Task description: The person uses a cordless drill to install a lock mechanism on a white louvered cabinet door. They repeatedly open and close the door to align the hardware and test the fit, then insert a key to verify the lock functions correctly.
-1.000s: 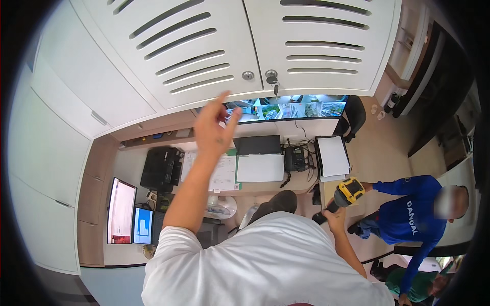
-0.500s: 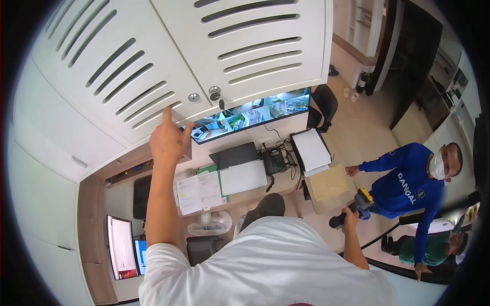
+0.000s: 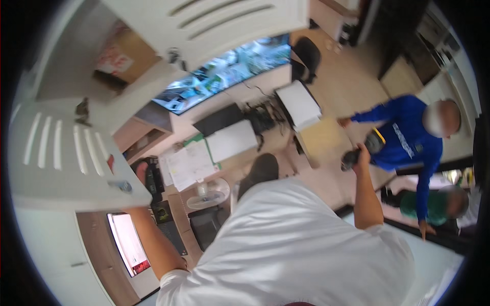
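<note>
A white slotted cabinet door (image 3: 56,186) stands swung open at the left. My left hand (image 3: 141,174) is mostly hidden behind it, showing at its edge, and what looks like a fingertip pokes through a slot. The hand seems closed on this door. Inside the opened cabinet (image 3: 69,66) sits a brown cardboard box (image 3: 140,51) with a white paper on it. The other slotted door (image 3: 286,20) stays closed, a key (image 3: 177,60) hanging in its lock. At the right, my right hand (image 3: 363,155) is wrapped round a yellow-and-black cordless power tool (image 3: 376,139).
Below lies a desk with papers (image 3: 191,166), a closed white folder (image 3: 232,140), a phone (image 3: 260,117) and a fan (image 3: 208,194). A wide screen (image 3: 229,71) hangs behind. A person in blue (image 3: 408,132) stands close to the tool; another in green (image 3: 429,206) is lower right.
The left cabinet door has swung open toward me and left, uncovering the box. My left hand has moved down and left with it. The power tool stays in my right hand.
</note>
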Motion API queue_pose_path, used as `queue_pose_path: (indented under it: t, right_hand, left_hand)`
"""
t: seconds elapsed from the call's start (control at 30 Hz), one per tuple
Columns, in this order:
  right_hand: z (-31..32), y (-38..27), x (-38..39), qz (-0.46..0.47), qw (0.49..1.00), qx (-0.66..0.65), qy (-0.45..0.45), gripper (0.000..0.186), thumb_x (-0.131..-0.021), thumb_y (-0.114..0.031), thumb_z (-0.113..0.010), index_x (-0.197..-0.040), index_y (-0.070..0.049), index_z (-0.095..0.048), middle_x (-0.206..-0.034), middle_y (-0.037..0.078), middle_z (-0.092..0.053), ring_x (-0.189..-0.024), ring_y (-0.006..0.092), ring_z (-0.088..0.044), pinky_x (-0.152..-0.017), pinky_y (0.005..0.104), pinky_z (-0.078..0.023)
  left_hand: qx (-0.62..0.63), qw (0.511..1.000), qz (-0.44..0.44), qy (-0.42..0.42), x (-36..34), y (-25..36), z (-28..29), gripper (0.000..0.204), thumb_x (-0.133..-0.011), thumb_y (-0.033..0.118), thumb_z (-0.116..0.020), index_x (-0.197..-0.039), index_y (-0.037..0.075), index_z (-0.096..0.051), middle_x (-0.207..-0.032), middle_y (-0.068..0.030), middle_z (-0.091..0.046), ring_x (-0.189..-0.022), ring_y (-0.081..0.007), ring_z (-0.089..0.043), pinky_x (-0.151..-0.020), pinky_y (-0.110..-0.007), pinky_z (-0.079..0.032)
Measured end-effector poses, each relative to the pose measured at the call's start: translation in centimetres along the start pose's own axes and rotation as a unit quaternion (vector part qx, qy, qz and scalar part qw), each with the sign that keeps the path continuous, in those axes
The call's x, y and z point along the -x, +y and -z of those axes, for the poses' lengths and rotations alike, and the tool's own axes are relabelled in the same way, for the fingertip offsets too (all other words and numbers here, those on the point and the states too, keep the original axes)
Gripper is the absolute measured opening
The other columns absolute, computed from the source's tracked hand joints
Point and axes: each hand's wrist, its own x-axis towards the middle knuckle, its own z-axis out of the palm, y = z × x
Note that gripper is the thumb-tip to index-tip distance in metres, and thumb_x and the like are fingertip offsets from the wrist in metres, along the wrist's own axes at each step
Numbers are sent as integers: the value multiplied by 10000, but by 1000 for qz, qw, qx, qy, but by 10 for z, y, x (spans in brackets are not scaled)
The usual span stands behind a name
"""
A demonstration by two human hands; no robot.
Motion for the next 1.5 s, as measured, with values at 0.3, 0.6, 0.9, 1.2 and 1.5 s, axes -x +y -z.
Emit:
queue_pose_path:
  t: [0.3, 0.6, 0.9, 1.2, 1.5]
  right_hand:
    - [15, 3, -49, -91, 995, -19, -33, 296, -912, -414, -642, -997, -140, -567, -745, 107, -628, -652, 333, -656, -639, 506, -580]
    - [17, 19, -57, -68, 997, -43, -8, 230, -888, -343, -638, -937, -124, -588, -766, 93, -631, -678, 308, -659, -636, 495, -572]
    - [20, 26, -43, -43, 989, -51, -131, 206, -965, -328, -586, -939, -126, -556, -802, 81, -595, -719, 289, -635, -689, 460, -557]
    - [30, 10, -44, -120, 980, -152, 49, 344, -965, -460, -599, -1014, -121, -631, -876, 68, -655, -819, 280, -672, -740, 482, -582]
    - [-12, -14, -18, -5, 998, -31, 56, 602, -917, -624, -650, -1185, -86, -631, -1022, 122, -654, -958, 304, -641, -860, 511, -544]
  left_hand:
    - [147, 957, 216, 124, 73, -84, 1, 369, -1008, 210, -683, -1269, -42, -617, -1144, -151, -683, -1001, -252, -657, -896, -347, -518]
    - [353, 848, 356, 171, 70, -55, -28, 226, -963, 85, -687, -1154, -23, -637, -859, -26, -595, -718, -94, -547, -680, -267, -488]
    - [485, 872, 64, -24, -97, 129, -75, 482, -856, 131, -792, -1295, 5, -636, -1211, -165, -701, -1096, -260, -666, -953, -372, -516]
    - [601, 799, 40, -1, -190, 153, -128, 473, -1021, 332, -652, -1336, -19, -621, -1177, -115, -712, -1056, -182, -665, -951, -322, -507]
    - [651, 743, 108, -114, -186, 129, -134, 511, -1032, 368, -634, -1343, -37, -613, -1182, -94, -708, -1067, -167, -649, -970, -318, -492]
